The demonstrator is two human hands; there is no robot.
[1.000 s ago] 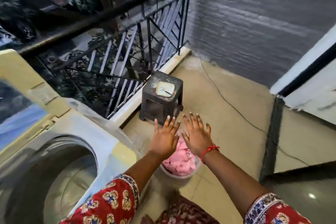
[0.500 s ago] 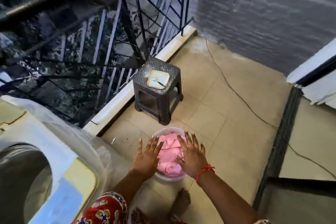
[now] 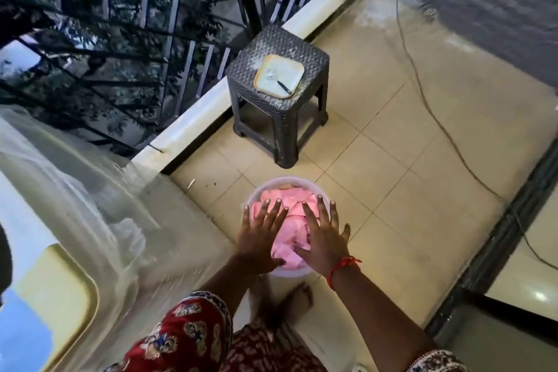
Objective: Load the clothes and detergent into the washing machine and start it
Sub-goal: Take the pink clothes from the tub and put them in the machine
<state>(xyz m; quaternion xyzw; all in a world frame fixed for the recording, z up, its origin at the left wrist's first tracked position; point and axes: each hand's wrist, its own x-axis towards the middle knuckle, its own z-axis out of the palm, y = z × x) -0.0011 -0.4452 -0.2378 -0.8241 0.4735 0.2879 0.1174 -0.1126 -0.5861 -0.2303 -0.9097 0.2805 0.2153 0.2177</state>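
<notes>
A white round tub [image 3: 308, 185] stands on the tiled floor in front of me, filled with pink clothes [image 3: 294, 212]. My left hand [image 3: 260, 235] lies flat on the left side of the pile, fingers spread. My right hand [image 3: 323, 235], with a red thread at the wrist, rests on the right side, fingers spread too. Neither hand has closed on the cloth. The washing machine [image 3: 60, 220] fills the left edge, cream and white, under a clear plastic cover; its drum opening is out of view.
A dark woven plastic stool [image 3: 279, 118] stands beyond the tub, with a square white dish [image 3: 279, 75] holding a small spoon on top. A black railing [image 3: 151, 39] on a white kerb runs along the left. A cable [image 3: 428, 106] crosses the floor. My bare foot [image 3: 297, 300] is under the tub.
My head has tilted down and my hands have dropped from above the tub onto the pink clothes. The machine's drum has slid out of view to the left.
</notes>
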